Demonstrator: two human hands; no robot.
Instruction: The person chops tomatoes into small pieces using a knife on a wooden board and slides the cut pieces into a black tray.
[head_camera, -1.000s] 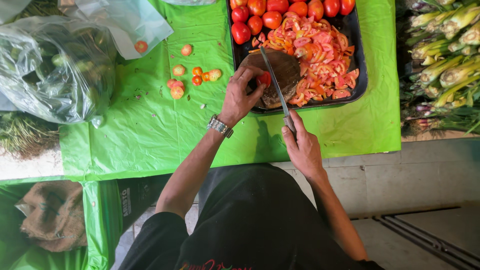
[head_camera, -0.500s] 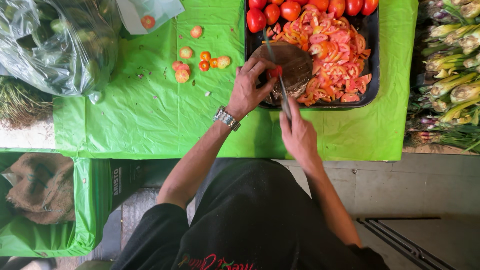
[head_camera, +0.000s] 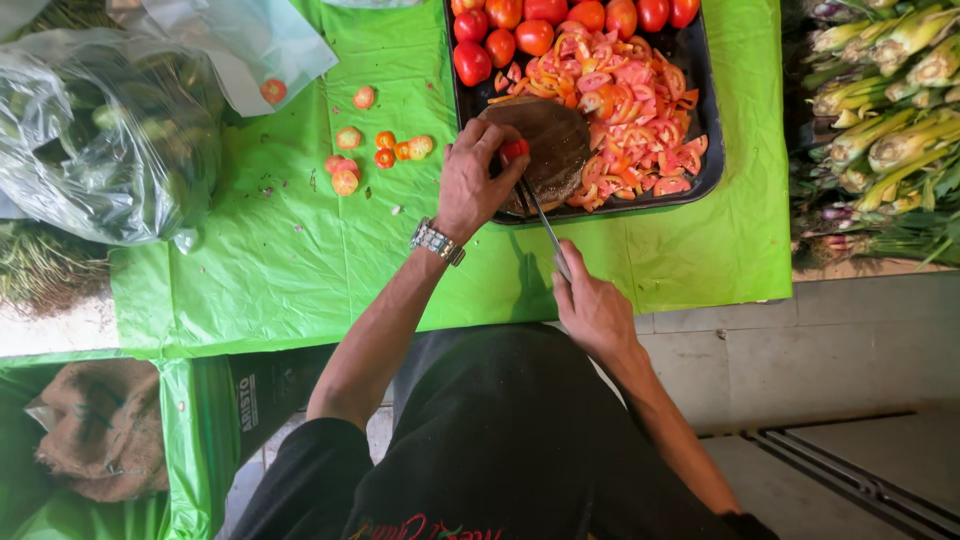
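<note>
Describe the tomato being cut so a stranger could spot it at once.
Find the black tray on the green table cover. At its near left corner sits a round brown board. The tomato is the small red piece pinned there under the left hand, unlike the loose slices and whole tomatoes beyond.

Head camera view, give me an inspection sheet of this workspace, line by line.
Surface: green plastic sheet covering the table, creased.
Job's things: black tray holding whole tomatoes and tomato slices; round brown cutting board inside it; a tomato piece on the board; knife.
Clutter: tomato ends scattered on the sheet; clear bag of greens at left.
Hands: left hand pins the tomato piece; right hand grips the knife handle, blade at the piece.
Cables: nothing seen.
Surroundings: corn cobs at right; brown sack lower left; tiled floor.
</note>
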